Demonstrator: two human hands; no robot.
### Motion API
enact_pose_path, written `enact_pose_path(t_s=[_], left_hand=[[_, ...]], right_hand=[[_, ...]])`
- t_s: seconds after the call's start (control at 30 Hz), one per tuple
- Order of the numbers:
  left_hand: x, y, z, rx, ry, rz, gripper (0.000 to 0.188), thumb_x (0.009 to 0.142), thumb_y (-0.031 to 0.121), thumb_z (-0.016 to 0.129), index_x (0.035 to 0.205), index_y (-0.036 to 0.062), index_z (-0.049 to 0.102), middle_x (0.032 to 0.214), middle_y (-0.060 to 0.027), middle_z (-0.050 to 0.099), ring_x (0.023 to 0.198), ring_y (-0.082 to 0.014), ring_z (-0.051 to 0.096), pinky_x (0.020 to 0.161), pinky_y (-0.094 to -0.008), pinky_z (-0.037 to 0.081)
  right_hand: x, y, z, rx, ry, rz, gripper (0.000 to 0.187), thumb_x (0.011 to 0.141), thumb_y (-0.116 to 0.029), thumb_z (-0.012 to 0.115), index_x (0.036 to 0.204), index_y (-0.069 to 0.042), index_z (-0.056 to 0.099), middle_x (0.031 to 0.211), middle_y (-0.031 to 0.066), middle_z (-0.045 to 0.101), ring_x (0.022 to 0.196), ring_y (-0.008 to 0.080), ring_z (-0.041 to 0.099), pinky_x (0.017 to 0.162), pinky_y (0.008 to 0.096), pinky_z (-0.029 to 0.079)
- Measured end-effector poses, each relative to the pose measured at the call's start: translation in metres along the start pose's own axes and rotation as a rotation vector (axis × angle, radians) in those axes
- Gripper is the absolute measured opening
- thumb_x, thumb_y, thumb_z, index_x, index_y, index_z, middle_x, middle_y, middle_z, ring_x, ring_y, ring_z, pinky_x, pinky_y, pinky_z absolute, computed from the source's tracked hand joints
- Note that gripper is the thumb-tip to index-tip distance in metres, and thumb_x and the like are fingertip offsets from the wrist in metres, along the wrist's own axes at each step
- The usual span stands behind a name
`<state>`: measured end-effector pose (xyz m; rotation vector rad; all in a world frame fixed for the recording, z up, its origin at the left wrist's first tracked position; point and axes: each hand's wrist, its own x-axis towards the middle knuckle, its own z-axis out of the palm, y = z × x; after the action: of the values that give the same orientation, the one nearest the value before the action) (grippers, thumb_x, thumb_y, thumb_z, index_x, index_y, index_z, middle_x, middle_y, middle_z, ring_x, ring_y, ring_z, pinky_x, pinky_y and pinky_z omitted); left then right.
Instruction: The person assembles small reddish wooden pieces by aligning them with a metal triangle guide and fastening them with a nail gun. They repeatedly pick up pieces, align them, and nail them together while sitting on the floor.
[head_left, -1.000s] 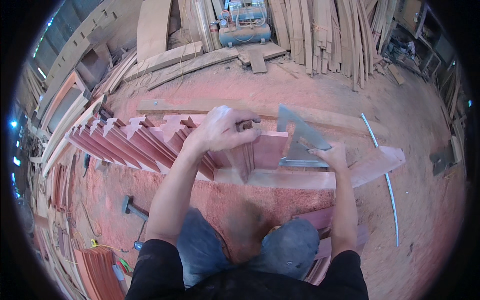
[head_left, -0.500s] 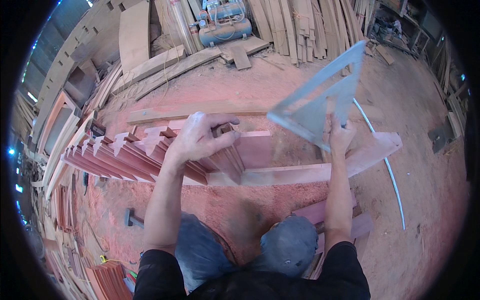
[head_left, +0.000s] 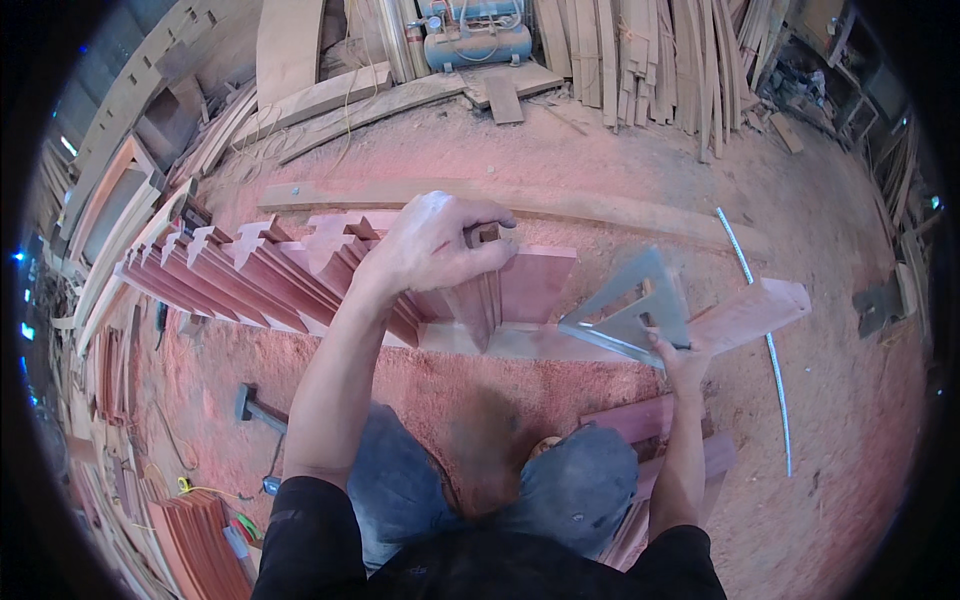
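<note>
My left hand point(head_left: 435, 245) is closed round the top end of an upright reddish wooden slat point(head_left: 478, 310), which stands against a long reddish beam point(head_left: 535, 340). Thumb and fingers curl over its end. To its left, a row of similar slats with notched ends point(head_left: 285, 270) stands along the same beam. My right hand point(head_left: 682, 358) grips a grey triangular set square point(head_left: 635, 300) by its near right corner. The square is tilted over the beam, its long edge close to the beam's face; I cannot tell whether they touch. A flat reddish board point(head_left: 540, 285) lies just right of the held slat.
A hammer point(head_left: 258, 408) lies left of my knees. Loose boards point(head_left: 630, 418) lie by my right knee. A pale rod or cord point(head_left: 778, 380) stretches across the dusty floor on the right. Behind stand a blue compressor point(head_left: 478, 45) and leaning planks point(head_left: 640, 60).
The set square has come down from a raised, upright tilt to just over the beam, my right hand lowering with it. My left hand stays on the slat. The whole view has shifted slightly.
</note>
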<state>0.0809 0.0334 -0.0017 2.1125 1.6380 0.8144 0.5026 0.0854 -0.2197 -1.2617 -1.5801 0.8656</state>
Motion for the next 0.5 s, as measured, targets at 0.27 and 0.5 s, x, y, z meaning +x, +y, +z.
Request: enact_pose_path(t_s=[0.27, 0.5], left_hand=[[0.0, -0.004, 0.002, -0.008, 0.036, 0.047, 0.042, 0.092, 0.035, 0.081, 0.115, -0.001, 0.08, 0.082, -0.02, 0.076, 0.077, -0.0318, 0.077, 0.072, -0.0423, 0.058], [-0.002, -0.006, 0.002, 0.028, 0.043, 0.071, 0.043, 0.092, 0.037, 0.081, 0.114, 0.0, 0.08, 0.085, -0.0205, 0.076, 0.079, -0.0349, 0.076, 0.073, -0.0432, 0.058]], right_hand=[[0.034, 0.031, 0.019, -0.164, -0.023, -0.317, 0.031, 0.074, -0.02, 0.101, 0.086, 0.001, 0.081, 0.07, 0.0086, 0.072, 0.062, 0.0177, 0.064, 0.06, 0.0362, 0.051], [0.057, 0.002, 0.027, -0.191, -0.035, -0.299, 0.032, 0.079, -0.023, 0.098, 0.094, 0.0, 0.084, 0.075, 0.006, 0.076, 0.065, 0.0149, 0.068, 0.063, 0.0345, 0.054]])
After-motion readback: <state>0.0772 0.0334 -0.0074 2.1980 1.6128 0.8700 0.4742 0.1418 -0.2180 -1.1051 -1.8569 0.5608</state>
